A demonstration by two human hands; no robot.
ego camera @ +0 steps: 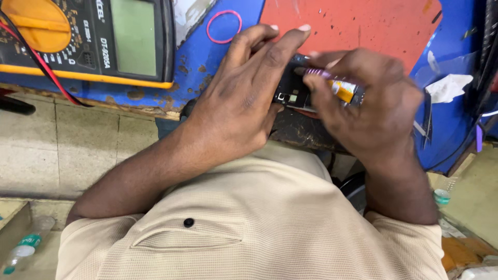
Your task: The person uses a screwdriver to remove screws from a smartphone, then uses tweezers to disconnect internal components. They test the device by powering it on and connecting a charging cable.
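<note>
Both hands share one dark phone frame at the counter's near edge: left hand wraps it, right hand pinches one purple-handled tool. Beyond: open red mat, one pink rubber band, one multimeter.

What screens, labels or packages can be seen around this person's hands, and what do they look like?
Multimeter: top left on the blue bench, black body with yellow trim and dial, blank grey-green rectangular screen.
Small tube: in the right hand, purple with an orange-yellow label.
Plastic bottle: bottom left on the floor, clear with a green label band.
Dark device: under the left hand, no screen showing.
</note>
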